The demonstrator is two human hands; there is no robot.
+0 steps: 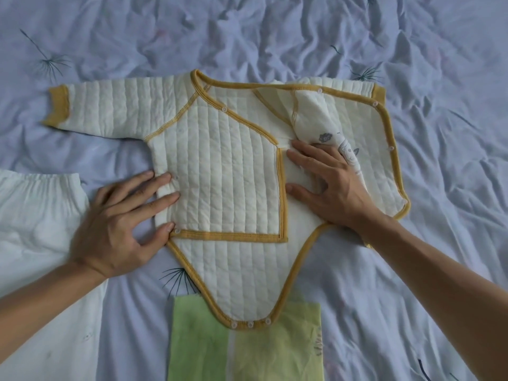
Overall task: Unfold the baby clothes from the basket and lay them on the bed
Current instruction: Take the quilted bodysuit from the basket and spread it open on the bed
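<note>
A quilted bodysuit (pixel 228 171) is laid on the bed (pixel 247 34) and smoothed. It is pressed by the left hand (pixel 121 215) and right hand (pixel 332 188), both flat, with nothing gripped. Next, the bunched sleeve (pixel 313 119) probably needs to be pulled straight.

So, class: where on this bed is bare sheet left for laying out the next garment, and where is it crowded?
Bare sheet runs across the far side beyond the quilted bodysuit, and right of it. Crowded near: white garment left, green cloth under the bodysuit's crotch.
</note>
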